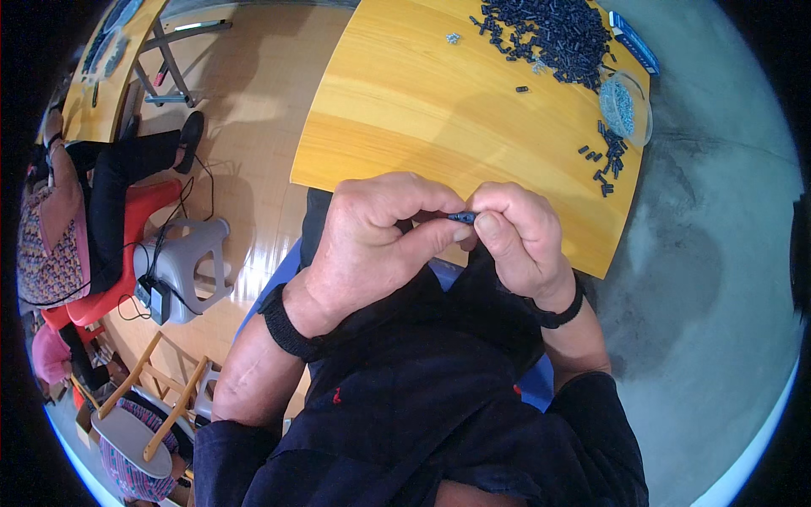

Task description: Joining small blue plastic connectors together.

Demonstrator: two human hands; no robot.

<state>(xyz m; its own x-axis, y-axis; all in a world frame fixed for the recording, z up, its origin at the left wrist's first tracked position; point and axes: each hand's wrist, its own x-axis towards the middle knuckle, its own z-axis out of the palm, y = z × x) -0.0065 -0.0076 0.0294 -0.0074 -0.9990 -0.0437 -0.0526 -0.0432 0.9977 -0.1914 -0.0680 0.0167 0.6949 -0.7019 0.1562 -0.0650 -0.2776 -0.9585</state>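
Fingers and thumb of my left hand (pixel 376 228) are closed on a small black cylindrical piece (pixel 461 217). My right hand (pixel 522 241) pinches the same piece from the other side. Both hands meet just off the near edge of the yellow wooden table (pixel 380 110), above my lap. Fingertips cover most of the piece, so its ends are hidden. A large heap of similar black pieces (pixel 553 38) lies at the far right of the table, with a looser group (pixel 610 156) nearer me and a single piece (pixel 521 89) apart.
A clear round tub (pixel 648 127) of small silvery metal parts stands at the table's right edge. Behind it lies a blue box (pixel 634 42). Loose metal bits (pixel 452 38) rest farther left. At left are a grey stool (pixel 182 262), cables, a wooden-framed chair (pixel 173 389) and seated people.
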